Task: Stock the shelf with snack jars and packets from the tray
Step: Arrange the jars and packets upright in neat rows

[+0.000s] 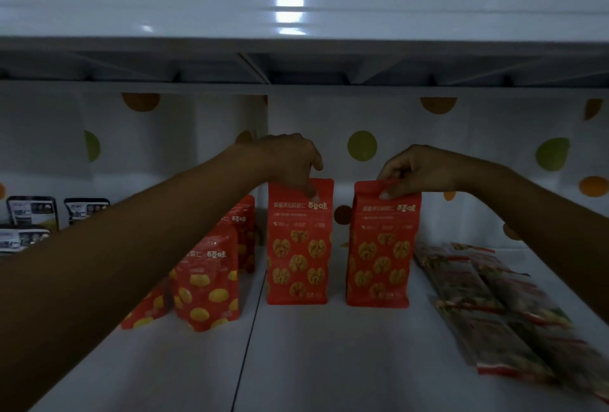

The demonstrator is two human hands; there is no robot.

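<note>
Two red walnut packets stand upright side by side on the white shelf (pixel 329 362). My left hand (pixel 290 157) pinches the top edge of the left walnut packet (pixel 298 246). My right hand (pixel 418 167) pinches the top edge of the right walnut packet (pixel 380 253). Both packets rest with their bases on the shelf. The tray is not in view.
Red packets with yellow fruit print (pixel 207 279) stand left of the walnut packets, partly behind my left arm. Dark packets (pixel 31 213) sit at the far left. Several clear packets with red trim (pixel 494 306) lie flat at the right. Another shelf (pixel 296 15) overhangs above.
</note>
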